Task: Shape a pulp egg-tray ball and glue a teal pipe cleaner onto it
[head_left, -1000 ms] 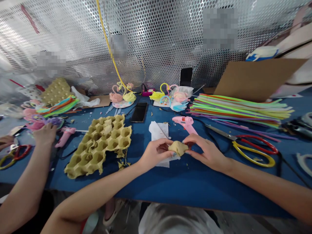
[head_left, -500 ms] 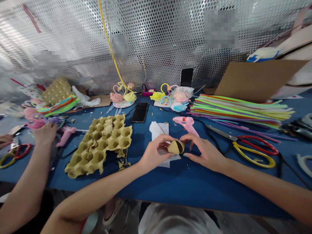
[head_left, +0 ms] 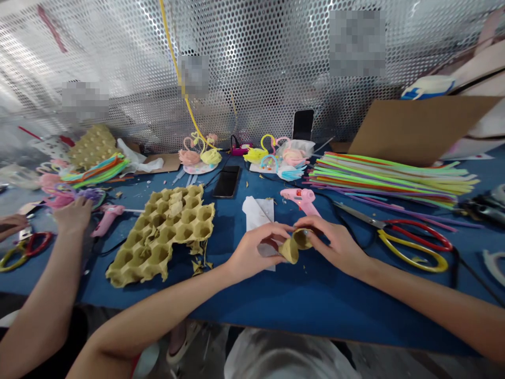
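My left hand (head_left: 256, 250) and my right hand (head_left: 331, 245) both pinch a curled piece of yellow-tan egg-carton pulp (head_left: 294, 246) above the blue table cover (head_left: 315, 310). Its hollow side faces up and away from me, and my fingers hide part of it. Just behind my left hand lies a folded sheet of white paper (head_left: 258, 216). A pink hot glue gun (head_left: 302, 202) stands beyond my right hand, apart from it. To my left lies a torn egg carton (head_left: 160, 237) of the same pulp, with scraps beside it.
A co-worker's hand (head_left: 73, 216) rests at the left near another pink glue gun (head_left: 106, 221). Red-and-yellow-handled scissors (head_left: 414, 245) lie right of my right hand. Beyond them lie several coloured pipe cleaners (head_left: 390, 181). Pipe-cleaner swans (head_left: 276, 157) and a phone (head_left: 226, 181) stand farther back.
The pulp piece has opened from a tight lump into a curled, hollow shape. It has shifted slightly right, and my fingers have closed in around it.
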A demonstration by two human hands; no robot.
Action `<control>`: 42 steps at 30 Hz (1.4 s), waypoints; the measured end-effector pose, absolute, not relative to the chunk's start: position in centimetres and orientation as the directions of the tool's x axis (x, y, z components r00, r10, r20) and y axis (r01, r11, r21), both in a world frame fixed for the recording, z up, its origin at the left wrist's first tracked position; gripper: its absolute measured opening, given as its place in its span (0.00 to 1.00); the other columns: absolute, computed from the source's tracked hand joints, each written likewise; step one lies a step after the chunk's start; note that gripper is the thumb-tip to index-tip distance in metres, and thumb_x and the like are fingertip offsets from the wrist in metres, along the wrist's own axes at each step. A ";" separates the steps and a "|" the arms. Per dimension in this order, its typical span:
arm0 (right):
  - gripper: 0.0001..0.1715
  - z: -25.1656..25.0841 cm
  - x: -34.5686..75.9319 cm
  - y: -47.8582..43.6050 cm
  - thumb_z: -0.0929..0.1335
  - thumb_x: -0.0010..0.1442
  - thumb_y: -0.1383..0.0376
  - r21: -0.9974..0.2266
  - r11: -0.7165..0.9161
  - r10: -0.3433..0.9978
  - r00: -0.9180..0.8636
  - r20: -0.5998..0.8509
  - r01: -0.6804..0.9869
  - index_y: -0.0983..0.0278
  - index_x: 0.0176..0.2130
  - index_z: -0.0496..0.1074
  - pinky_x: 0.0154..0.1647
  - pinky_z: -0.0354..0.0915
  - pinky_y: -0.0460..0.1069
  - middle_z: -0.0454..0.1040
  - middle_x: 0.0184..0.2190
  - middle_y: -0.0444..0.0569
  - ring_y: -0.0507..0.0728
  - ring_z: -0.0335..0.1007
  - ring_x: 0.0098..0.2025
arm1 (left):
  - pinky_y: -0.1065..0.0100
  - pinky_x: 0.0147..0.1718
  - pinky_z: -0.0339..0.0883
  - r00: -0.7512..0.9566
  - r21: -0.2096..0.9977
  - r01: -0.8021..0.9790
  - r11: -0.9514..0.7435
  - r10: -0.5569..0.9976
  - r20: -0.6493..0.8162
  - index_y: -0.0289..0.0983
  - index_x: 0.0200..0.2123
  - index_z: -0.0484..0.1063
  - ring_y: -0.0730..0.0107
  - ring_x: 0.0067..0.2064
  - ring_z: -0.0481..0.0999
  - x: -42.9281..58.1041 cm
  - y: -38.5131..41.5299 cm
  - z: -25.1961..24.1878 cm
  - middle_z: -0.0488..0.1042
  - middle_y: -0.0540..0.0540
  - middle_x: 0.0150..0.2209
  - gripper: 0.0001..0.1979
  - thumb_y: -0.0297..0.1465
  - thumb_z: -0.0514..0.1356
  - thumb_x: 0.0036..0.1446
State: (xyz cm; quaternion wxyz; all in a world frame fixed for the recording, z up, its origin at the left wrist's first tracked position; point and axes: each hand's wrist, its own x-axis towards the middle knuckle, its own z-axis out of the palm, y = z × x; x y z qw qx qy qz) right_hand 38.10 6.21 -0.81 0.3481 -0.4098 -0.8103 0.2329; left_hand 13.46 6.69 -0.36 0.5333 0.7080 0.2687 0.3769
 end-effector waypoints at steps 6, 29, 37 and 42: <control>0.12 -0.7 38.4 6.3 0.61 0.72 0.60 -0.646 0.539 0.840 -0.403 0.364 0.540 0.59 0.47 0.73 0.37 0.71 0.46 0.82 0.40 0.47 0.55 0.80 0.38 | 0.63 0.49 0.74 0.620 0.957 -0.069 -0.281 0.740 0.262 0.36 0.46 0.75 0.57 0.53 0.79 13.3 6.6 -0.2 0.73 0.35 0.60 0.18 0.30 0.73 0.52; 0.09 -0.7 38.4 6.1 0.64 0.71 0.60 -0.639 0.574 0.813 -0.451 0.369 0.512 0.59 0.40 0.73 0.35 0.70 0.48 0.80 0.37 0.47 0.55 0.78 0.37 | 0.63 0.49 0.75 0.620 0.969 -0.089 -0.229 0.749 0.234 0.36 0.46 0.76 0.62 0.48 0.80 13.4 6.6 -0.5 0.73 0.35 0.58 0.20 0.29 0.73 0.50; 0.09 -0.6 38.2 6.2 0.64 0.71 0.62 -0.627 0.599 0.795 -0.465 0.390 0.498 0.59 0.41 0.73 0.38 0.70 0.47 0.80 0.37 0.46 0.54 0.78 0.37 | 0.64 0.49 0.75 0.609 0.970 -0.110 -0.219 0.756 0.239 0.35 0.46 0.76 0.64 0.47 0.80 13.4 6.6 -0.4 0.73 0.35 0.57 0.19 0.28 0.74 0.50; 0.09 -0.5 38.4 6.6 0.65 0.71 0.62 -0.621 0.624 0.775 -0.472 0.419 0.474 0.58 0.47 0.74 0.45 0.70 0.48 0.79 0.44 0.48 0.55 0.77 0.44 | 0.64 0.49 0.75 0.596 0.972 -0.138 -0.188 0.768 0.233 0.35 0.45 0.75 0.63 0.47 0.79 13.4 6.7 -0.2 0.73 0.35 0.57 0.19 0.29 0.74 0.50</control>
